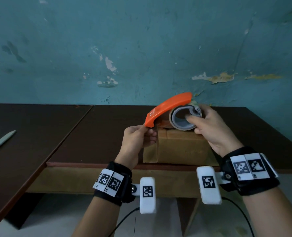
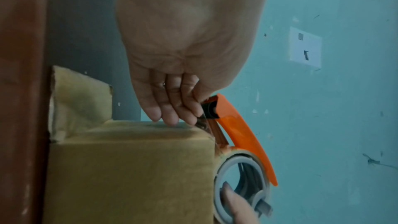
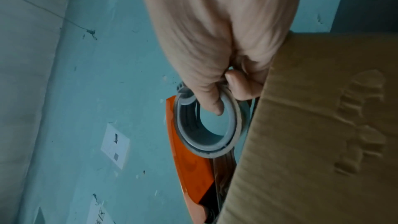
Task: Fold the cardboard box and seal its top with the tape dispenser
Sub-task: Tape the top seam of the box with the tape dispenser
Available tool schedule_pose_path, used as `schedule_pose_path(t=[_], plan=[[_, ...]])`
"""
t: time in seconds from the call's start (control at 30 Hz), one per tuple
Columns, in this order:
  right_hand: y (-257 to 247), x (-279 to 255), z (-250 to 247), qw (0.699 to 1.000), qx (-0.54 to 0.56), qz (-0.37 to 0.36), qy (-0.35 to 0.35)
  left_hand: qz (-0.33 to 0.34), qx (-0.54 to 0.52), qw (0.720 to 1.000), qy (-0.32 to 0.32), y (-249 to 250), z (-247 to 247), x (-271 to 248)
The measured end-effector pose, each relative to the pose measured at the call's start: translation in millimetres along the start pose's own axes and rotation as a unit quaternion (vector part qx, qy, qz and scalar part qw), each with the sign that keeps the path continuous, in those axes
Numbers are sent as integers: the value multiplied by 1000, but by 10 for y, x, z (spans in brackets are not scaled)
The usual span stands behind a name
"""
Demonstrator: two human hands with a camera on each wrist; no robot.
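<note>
A closed cardboard box (image 1: 181,147) stands on the dark table (image 1: 97,134) near its front edge. A strip of tape runs down the box's left front corner. The orange tape dispenser (image 1: 169,108) is held tilted just above the box top. My right hand (image 1: 193,120) grips the grey tape ring (image 3: 206,125), thumb inside the core. My left hand (image 1: 147,132) pinches the dispenser's front tip (image 2: 210,110), where the brown tape comes out, right at the box's top left edge (image 2: 150,125). The dispenser's orange cover (image 3: 189,168) runs along the box side (image 3: 312,125).
A flat grey tool (image 1: 1,141) lies on the adjoining table at the far left. The blue wall (image 1: 141,48) stands close behind the box. The table's front edge (image 1: 97,164) is just before the box, and cables (image 1: 123,221) hang below my wrists.
</note>
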State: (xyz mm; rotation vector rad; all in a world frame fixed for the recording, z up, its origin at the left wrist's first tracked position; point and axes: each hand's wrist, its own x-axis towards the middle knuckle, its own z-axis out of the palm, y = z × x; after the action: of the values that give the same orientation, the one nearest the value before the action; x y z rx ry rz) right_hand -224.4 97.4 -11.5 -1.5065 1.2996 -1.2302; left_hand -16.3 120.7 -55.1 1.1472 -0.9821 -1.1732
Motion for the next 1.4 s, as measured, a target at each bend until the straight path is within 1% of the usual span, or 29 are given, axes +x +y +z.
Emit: schedule_pose_path(t=[0.23, 0.37, 0.5, 0.6, 0.7, 0.8, 0.9, 1.0, 1.17, 1.27, 1.4], plan=[[40, 13, 15, 1000, -16, -15, 5, 17, 53, 998, -10, -77, -38, 22], [35, 14, 21, 1000, -17, -13, 15, 28, 76, 997, 5, -123, -104, 67], [33, 0, 26, 999, -23, -11, 24, 27, 77, 997, 12, -144, -134, 90], [32, -7, 24, 999, -18, -10, 27, 32, 89, 995, 40, -162, -208, 111], [21, -4, 36, 999, -18, -10, 34, 41, 144, 988, 42, -246, -199, 95], [29, 5, 38, 999, -21, -14, 43, 38, 175, 983, 41, -321, -120, 73], [32, 6, 44, 999, -18, -20, 44, 64, 202, 975, 63, -354, -111, 105], [35, 5, 50, 998, -16, -28, 49, 75, 230, 968, 69, -393, -82, 108], [21, -4, 77, 998, -17, -24, 54, 104, 343, 929, 88, -431, 80, 35], [24, -6, 91, 998, -17, -27, 55, 105, 372, 917, 103, -408, 111, 24], [25, 1, 85, 998, -18, -26, 52, 96, 390, 908, 117, -379, 129, 35]])
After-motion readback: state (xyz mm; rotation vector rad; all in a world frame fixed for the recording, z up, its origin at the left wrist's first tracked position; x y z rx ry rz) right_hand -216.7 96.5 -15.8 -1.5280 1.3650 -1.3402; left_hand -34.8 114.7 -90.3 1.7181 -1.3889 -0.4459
